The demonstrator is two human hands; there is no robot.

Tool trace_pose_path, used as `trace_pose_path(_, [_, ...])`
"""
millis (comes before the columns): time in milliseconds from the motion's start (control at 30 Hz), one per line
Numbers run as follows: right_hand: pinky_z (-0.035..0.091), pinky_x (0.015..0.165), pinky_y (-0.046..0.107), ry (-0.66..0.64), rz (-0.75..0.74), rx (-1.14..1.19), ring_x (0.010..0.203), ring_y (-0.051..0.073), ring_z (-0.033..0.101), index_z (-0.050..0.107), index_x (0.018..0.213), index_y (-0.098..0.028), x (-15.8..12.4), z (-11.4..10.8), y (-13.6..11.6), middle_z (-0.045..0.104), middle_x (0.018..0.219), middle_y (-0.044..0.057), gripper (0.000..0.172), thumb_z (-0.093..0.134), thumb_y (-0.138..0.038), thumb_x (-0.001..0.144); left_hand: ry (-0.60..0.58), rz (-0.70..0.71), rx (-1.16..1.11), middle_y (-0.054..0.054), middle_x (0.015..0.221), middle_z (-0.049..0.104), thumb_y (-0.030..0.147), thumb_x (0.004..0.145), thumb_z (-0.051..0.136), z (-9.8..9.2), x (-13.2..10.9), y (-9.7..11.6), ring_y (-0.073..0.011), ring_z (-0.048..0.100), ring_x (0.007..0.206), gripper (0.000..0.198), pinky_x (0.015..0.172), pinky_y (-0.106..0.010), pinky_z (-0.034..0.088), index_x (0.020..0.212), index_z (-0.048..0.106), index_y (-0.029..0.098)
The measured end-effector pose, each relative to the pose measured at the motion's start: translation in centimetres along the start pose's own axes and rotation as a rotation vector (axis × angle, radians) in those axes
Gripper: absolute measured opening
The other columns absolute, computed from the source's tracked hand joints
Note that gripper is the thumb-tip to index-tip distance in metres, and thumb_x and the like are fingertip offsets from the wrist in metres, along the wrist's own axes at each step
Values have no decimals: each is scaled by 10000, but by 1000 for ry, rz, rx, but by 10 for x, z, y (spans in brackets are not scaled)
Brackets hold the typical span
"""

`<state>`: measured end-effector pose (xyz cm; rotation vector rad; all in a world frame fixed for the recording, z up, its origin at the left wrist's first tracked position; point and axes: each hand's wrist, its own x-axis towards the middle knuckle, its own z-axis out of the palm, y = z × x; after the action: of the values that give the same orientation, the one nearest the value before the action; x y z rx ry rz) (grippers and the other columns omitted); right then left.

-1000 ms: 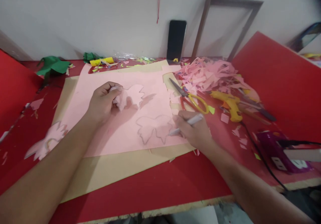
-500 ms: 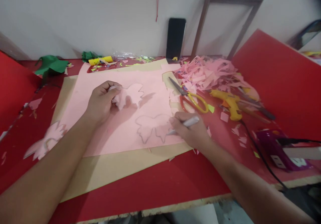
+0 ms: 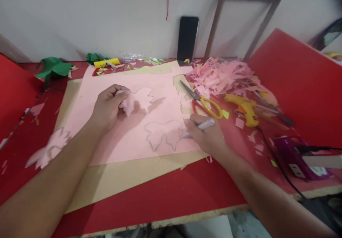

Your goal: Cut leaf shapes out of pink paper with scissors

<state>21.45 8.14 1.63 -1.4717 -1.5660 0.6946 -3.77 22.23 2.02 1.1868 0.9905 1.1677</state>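
Note:
Between its thumb and fingers my left hand [image 3: 108,106] pinches a pink paper cutout [image 3: 143,99] with jagged, wing-like edges outlined in dark. The cutout is lifted a little over a large pink paper sheet [image 3: 107,145] and casts a shadow there. My right hand [image 3: 205,133] is closed round a pale marker [image 3: 205,124], its tip pointing down at the sheet's right side. Just left of that tip, a drawn butterfly-like outline [image 3: 163,135] shows on the sheet. Another pink cutout [image 3: 52,149] lies at the left, partly behind my left forearm.
Beige board [image 3: 117,181] lies under the sheet. Yellow-handled scissors [image 3: 207,104], a yellow glue gun [image 3: 247,110] and a heap of pink paper strips [image 3: 224,76] are to the right. A purple box [image 3: 299,158] with a cable sits farther right. A phone [image 3: 187,38] leans against the wall.
My right hand with the marker has shifted slightly up and to the right, away from the drawn outline. My left hand keeps its hold on the cutout.

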Motion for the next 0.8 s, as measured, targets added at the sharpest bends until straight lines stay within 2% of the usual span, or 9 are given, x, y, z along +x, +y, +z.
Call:
trace_pose_path(133, [237,471,272,-44,-18,47,503,100,312,268,577,-226,0,0,2,303,525,-51,449,534,-317,927,-4,1,-35,50,476,526,155,740,751,-1,3,-2,-81,454,382,115,398,-211,476,804,655,158])
trace_pose_path(200, [232,474,273,-15,-31,13,498,97,307,273,570,-225,1,0,2,300,520,-54,442,531,-296,923,11,-3,-28,42,491,540,159,734,758,-1,3,-2,-86,466,390,121,400,-215,481,805,660,157])
trace_pose_path(300, [238,470,272,39,-33,-8,482,93,316,284,563,-225,1,-1,2,314,508,-56,446,514,-304,937,14,8,-11,38,493,538,152,749,744,-1,4,-3,-87,462,386,98,385,-203,454,806,665,151])
trace_pose_path(467, [245,460,264,-3,-23,21,480,93,346,306,555,-225,1,0,3,350,495,-53,451,522,-323,939,1,1,-31,49,492,533,119,786,696,0,2,-2,-80,460,384,65,421,-212,485,818,648,151])
trace_pose_path(667, [279,473,265,35,-5,30,473,95,382,336,550,-223,1,-1,3,387,489,-48,460,513,-346,956,-1,6,-19,55,473,512,87,821,637,2,1,0,-87,442,372,63,408,-223,474,822,634,150])
trace_pose_path(800, [262,461,266,0,-10,38,469,95,358,338,535,-221,0,-1,3,379,480,-49,459,543,-312,936,12,-12,-36,51,484,522,65,812,620,4,-1,2,-86,446,387,84,424,-232,488,820,635,148])
